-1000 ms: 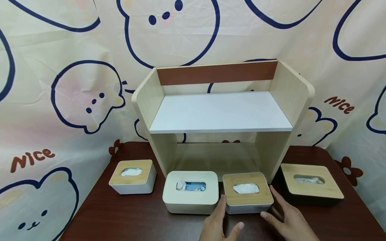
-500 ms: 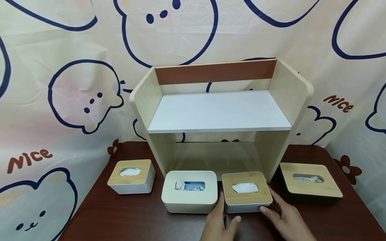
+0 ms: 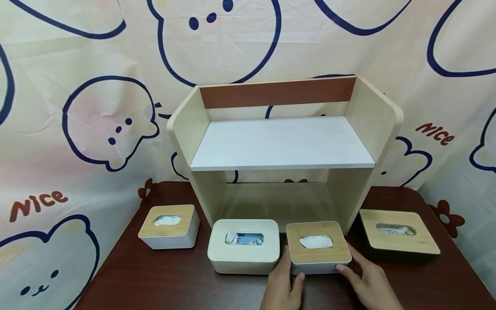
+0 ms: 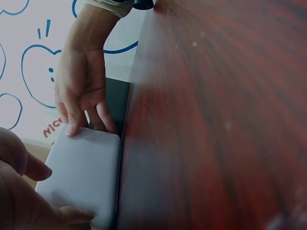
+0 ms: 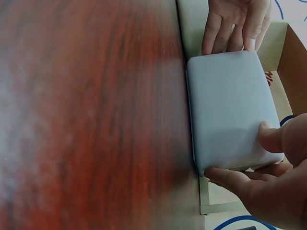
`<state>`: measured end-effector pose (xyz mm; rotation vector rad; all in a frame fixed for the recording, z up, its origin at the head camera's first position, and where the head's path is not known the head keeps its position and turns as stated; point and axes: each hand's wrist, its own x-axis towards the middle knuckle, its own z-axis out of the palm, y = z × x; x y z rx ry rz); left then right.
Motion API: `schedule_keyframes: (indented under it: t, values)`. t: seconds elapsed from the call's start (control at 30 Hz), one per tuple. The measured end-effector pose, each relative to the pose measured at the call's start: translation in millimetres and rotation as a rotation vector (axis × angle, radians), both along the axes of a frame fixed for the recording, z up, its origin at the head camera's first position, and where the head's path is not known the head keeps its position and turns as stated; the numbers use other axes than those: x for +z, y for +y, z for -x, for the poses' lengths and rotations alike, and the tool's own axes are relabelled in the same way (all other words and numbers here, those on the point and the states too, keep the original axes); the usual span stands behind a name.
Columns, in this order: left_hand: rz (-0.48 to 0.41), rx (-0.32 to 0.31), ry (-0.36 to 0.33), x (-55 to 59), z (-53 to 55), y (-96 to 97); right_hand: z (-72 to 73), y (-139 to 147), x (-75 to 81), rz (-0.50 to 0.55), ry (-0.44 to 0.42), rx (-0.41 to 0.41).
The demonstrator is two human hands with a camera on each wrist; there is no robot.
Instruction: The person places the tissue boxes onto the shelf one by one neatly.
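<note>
A tissue box (image 3: 333, 255) with a bamboo-look lid and pale grey body stands on the table before the shelf. White tissue shows in its oval slot. My left hand (image 3: 280, 285) grips its left end, thumb at the front face and fingers along the side. At the right end my right hand (image 3: 371, 282) holds it, thumb on the front corner. Both wrist views show the smooth front of the tissue box (image 4: 86, 167) between the two hands. Close on its left sits a cream tissue box (image 3: 244, 256), near the left fingers.
Behind stands a two-tier desk shelf (image 3: 283, 144) with a white upper board. A smaller wood-topped tissue box (image 3: 174, 234) is at the left, and a dark-bodied one with a wooden lid (image 3: 407, 239) at the right. All rest on a dark brown table (image 3: 155, 280).
Both thumbs have closed in onto the front of the tissue box, the left one moving nearest. The box has barely shifted to the right in the latest half second.
</note>
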<state>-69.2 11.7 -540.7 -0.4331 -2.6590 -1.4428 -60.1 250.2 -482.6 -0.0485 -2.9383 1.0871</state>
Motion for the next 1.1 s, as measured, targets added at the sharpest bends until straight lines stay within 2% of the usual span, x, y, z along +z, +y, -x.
schedule_keyframes:
  t: [0.07,0.13,0.23,0.3,0.37,0.53,0.73,0.9,1.1]
  values:
    - [0.004,0.003,0.071,-5.7,1.3,0.9,-1.2,0,0.6,0.004,-0.005,-0.012]
    - [-0.002,-0.002,0.116,7.0,-1.8,0.8,-3.1,1,1.3,0.004,0.017,-0.019]
    - [-0.031,0.0,0.086,41.1,-9.5,2.1,-6.0,1,1.8,0.026,0.095,-0.024]
    - [-0.045,0.013,0.016,60.9,-13.1,4.8,-5.9,1,1.9,0.004,0.157,-0.031]
    - [-0.061,0.03,-0.023,68.5,-13.5,8.7,-4.4,2,2.5,-0.004,0.18,-0.038]
    - [-0.105,0.03,-0.055,70.8,-8.1,17.3,1.7,4,7.4,-0.02,0.191,-0.045]
    - [-0.164,0.003,0.0,70.3,5.5,24.4,10.6,3,14.7,0.007,0.258,-0.063]
    - [-0.2,0.022,0.015,71.5,16.4,29.3,20.9,2,19.2,0.044,0.268,-0.059]
    - [-0.237,0.058,0.018,72.1,26.2,36.7,31.8,0,18.8,0.041,0.282,-0.089]
